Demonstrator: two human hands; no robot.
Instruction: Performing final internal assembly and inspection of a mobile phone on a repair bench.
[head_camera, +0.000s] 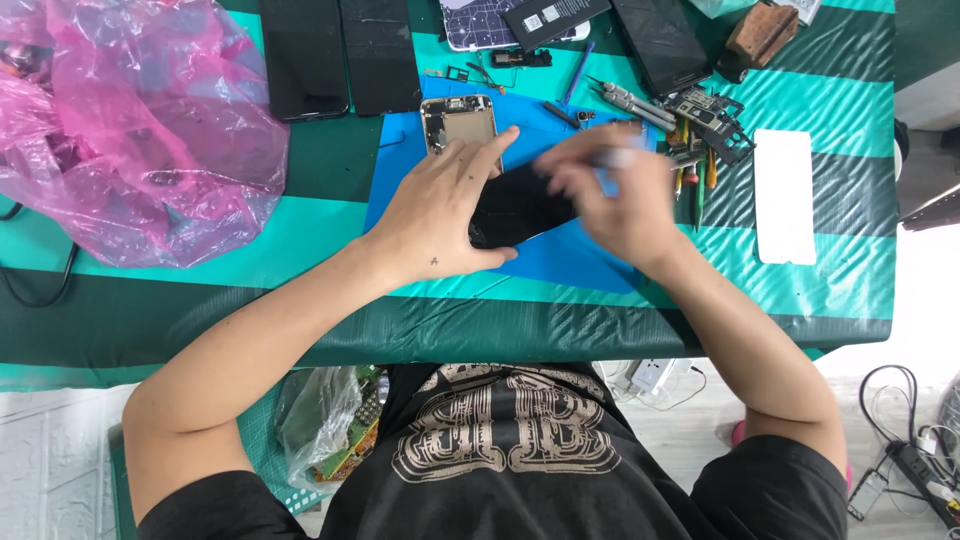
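Observation:
A black phone lies tilted on a blue work mat in the middle of the table. My left hand presses flat on its left side, fingers spread, thumb under its lower edge. My right hand is blurred with motion over the phone's right end and grips a thin pale tool. An opened phone body with a gold inner plate sits just beyond my left fingertips.
A crumpled pink plastic bag fills the left of the striped green table. Two dark phone panels lie at the back. Tweezers, screwdrivers and circuit parts crowd the right, beside a white strip.

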